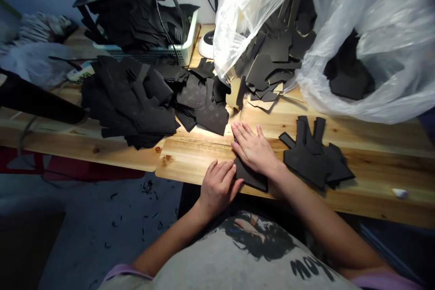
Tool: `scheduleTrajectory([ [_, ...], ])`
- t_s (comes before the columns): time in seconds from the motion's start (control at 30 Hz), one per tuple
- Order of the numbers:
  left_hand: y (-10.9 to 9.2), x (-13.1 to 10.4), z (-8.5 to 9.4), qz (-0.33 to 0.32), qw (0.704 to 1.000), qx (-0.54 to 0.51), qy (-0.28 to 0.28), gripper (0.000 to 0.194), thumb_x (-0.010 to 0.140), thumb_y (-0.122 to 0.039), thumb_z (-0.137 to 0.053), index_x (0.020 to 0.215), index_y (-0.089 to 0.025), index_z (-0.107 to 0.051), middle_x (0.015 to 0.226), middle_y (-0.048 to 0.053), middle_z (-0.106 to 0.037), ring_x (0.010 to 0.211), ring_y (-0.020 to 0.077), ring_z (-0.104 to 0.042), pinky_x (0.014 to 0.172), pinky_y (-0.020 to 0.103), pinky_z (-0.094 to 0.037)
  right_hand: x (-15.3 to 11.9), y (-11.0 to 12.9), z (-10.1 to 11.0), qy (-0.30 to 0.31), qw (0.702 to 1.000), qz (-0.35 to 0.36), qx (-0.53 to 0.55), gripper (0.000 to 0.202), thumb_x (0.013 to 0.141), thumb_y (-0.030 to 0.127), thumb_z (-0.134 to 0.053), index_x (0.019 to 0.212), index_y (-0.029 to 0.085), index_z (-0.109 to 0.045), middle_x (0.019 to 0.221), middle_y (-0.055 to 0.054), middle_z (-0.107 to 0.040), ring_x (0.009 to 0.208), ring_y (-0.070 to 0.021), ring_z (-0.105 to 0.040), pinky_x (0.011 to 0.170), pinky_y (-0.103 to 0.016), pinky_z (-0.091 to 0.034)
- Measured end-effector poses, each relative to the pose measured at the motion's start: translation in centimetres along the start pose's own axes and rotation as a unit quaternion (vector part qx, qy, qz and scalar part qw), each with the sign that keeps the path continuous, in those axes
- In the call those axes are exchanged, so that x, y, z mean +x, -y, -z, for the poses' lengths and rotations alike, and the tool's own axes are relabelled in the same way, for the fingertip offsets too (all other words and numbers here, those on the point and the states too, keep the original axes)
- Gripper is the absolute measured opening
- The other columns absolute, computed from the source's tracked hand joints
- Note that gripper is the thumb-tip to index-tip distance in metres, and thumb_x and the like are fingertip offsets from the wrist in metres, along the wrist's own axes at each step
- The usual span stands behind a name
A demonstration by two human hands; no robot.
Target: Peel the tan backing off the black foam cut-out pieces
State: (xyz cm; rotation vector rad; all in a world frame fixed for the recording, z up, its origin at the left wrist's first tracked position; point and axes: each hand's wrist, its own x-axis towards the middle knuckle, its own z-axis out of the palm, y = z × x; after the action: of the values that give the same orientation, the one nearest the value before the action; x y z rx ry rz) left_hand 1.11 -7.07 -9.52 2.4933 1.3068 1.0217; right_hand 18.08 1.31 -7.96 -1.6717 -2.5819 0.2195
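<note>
On the wooden table's front edge lies a flat black cut piece (251, 176) that looks like leather or foam sheet. My right hand (253, 147) rests flat on its upper part, fingers stretched out, hiding much of it. At the piece's left edge is my left hand (219, 186), its fingers slightly bent and side by side, thumb apart, fingertips touching the edge. Right of my hands sits a small stack of black cut pieces (307, 158) with strap-like tabs. Farther back are patterned black pieces (212, 104).
A big pile of black pieces (132, 99) covers the left of the table (190, 154). Behind it stands a pale green basket (188, 52) of black sheets. Clear plastic bags (340, 99) hold more pieces. A dark lamp-like tube (37, 99) juts in from the left.
</note>
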Motion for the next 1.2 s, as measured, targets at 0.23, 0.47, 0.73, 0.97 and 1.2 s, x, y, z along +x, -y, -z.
scheduleTrajectory([
  [0.23,2.5,1.7,1.7,0.000,0.998,-0.060,0.028,0.022,0.095,-0.011,-0.051,0.113,-0.015,-0.065,0.113,0.014,-0.071,0.105,0.0221,-0.068,0.094,0.037,-0.059,-7.6,1.2,-1.1,-0.072,0.995,0.073,0.021,0.082,0.096,0.057,-0.056,0.158,0.007,-0.035,0.163,-0.028,-0.022,0.152,-0.0404,-0.021,0.116,-0.064,-0.030],
  [0.47,12.3,8.8,2.7,-0.069,0.981,0.164,0.072,0.039,0.096,-0.014,-0.048,0.133,-0.014,-0.061,0.143,0.018,-0.057,0.135,0.0346,-0.053,0.110,0.058,-0.046,-12.4,2.5,-0.2,-0.136,0.983,0.110,0.053,0.047,0.094,0.024,-0.062,0.141,0.018,-0.061,0.146,-0.023,-0.053,0.125,-0.0349,-0.057,0.103,-0.059,-0.049],
  [0.73,13.1,12.1,3.9,-0.151,0.968,0.189,0.071,0.029,0.097,-0.012,-0.041,0.108,-0.015,-0.068,0.103,0.012,-0.075,0.090,0.0226,-0.072,0.076,0.032,-0.060,-16.5,-4.2,5.6,-0.301,0.950,0.060,0.050,0.065,0.099,0.005,-0.043,0.160,0.022,-0.032,0.147,-0.014,-0.056,0.134,-0.0255,-0.055,0.109,-0.050,-0.047],
  [0.97,5.7,8.5,2.7,-0.150,0.977,0.115,-0.104,0.020,0.095,-0.008,-0.050,0.111,-0.013,-0.061,0.106,0.013,-0.074,0.095,0.0219,-0.073,0.086,0.033,-0.060,-16.0,-9.7,3.5,-0.316,0.949,-0.004,0.006,0.040,0.101,0.034,-0.059,0.137,0.017,-0.061,0.139,-0.017,-0.061,0.120,-0.0311,-0.063,0.102,-0.053,-0.050],
  [1.2,-1.4,3.1,-0.6,-0.241,0.969,0.062,0.001,0.018,0.099,-0.013,-0.048,0.096,-0.012,-0.066,0.101,0.014,-0.075,0.090,0.0237,-0.073,0.080,0.036,-0.064,-3.6,-7.9,6.8,-0.262,0.960,-0.065,0.077,0.026,0.098,0.036,-0.058,0.086,0.019,-0.073,0.089,-0.007,-0.074,0.085,-0.0226,-0.070,0.075,-0.031,-0.050],
])
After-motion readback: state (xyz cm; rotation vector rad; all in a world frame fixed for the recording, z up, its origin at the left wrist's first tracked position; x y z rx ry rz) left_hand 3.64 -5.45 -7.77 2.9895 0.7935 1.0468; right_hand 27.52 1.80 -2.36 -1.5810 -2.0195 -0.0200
